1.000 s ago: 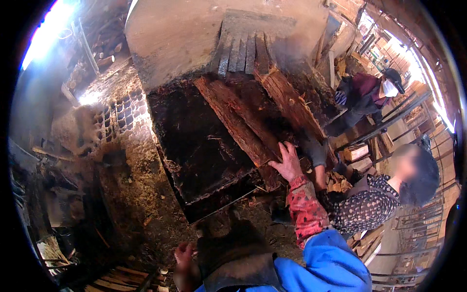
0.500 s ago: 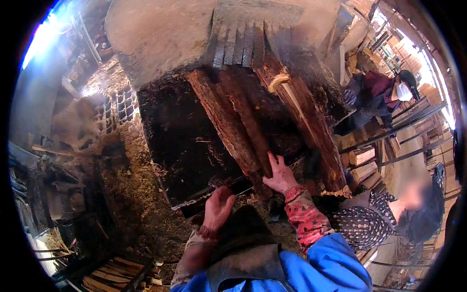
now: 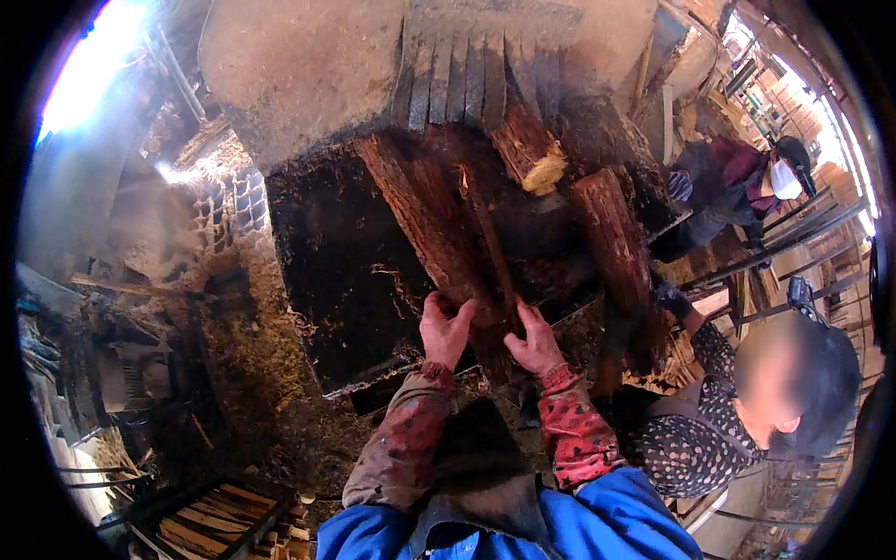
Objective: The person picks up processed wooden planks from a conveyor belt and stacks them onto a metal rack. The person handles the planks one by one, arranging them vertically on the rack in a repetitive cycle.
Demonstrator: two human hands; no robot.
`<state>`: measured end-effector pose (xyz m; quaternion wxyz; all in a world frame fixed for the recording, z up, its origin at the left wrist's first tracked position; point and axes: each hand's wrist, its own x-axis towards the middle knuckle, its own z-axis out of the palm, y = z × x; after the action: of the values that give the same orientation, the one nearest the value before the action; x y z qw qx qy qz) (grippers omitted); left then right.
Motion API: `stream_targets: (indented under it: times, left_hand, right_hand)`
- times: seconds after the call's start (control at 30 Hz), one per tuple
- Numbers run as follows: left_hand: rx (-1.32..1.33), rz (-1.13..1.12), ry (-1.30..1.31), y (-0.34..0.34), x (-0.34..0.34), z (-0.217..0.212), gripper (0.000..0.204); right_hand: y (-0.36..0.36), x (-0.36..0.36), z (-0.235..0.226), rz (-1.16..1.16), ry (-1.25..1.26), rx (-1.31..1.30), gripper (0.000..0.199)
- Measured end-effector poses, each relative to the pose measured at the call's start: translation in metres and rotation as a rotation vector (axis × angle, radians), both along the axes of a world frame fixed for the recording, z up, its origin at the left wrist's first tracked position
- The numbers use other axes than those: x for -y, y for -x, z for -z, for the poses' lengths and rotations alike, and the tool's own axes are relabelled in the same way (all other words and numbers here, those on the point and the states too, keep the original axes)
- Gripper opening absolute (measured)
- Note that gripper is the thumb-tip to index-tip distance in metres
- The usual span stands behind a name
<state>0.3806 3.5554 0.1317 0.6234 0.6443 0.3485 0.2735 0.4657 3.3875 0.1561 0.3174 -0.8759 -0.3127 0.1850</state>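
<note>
A long bark-covered log (image 3: pixel 420 219) slants across the black bed (image 3: pixel 345 280) toward me, its far end under hanging dark strips (image 3: pixel 457 84). My left hand (image 3: pixel 446 331) lies against the left side of its near part, thumb apart from the fingers. Opposite it, my right hand (image 3: pixel 535 343) touches the right side, next to a thin dark strip of wood (image 3: pixel 483 229); its fingers are stretched forward, not wrapped around. The log's underside is hidden. Farther right, a short log (image 3: pixel 527 149) shows a pale cut end below the strips, and another log (image 3: pixel 611 238) lies beside it.
A co-worker in a spotted top (image 3: pixel 691 415) leans in at the right, one arm toward the right log. Another person (image 3: pixel 728 182) stands farther back. A crate of split wood (image 3: pixel 215 523) sits low left; sawdust (image 3: pixel 271 373) covers the ground along the bed's left side.
My left hand has moved up and right onto the log; my right hand stays near its place. The right-hand logs now lie apart, and the co-worker has leaned in.
</note>
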Motion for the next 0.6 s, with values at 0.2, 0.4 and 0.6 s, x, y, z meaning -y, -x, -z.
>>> stream_targets:
  times: [0.2, 0.4, 0.6]
  left_hand:
    - [0.109, -0.047, 0.023, -0.011, -0.01, 0.023, 0.062]
    - [0.247, 0.047, 0.238, 0.022, -0.016, -0.045, 0.059]
    - [0.32, 0.095, 0.246, 0.075, -0.008, -0.07, 0.057]
  right_hand:
    - [0.004, -0.006, 0.002, -0.003, -0.1, -0.05, 0.074]
    - [-0.008, 0.006, 0.019, 0.005, -0.207, -0.082, 0.072]
    - [-0.004, 0.001, 0.002, 0.01, -0.238, -0.199, 0.072]
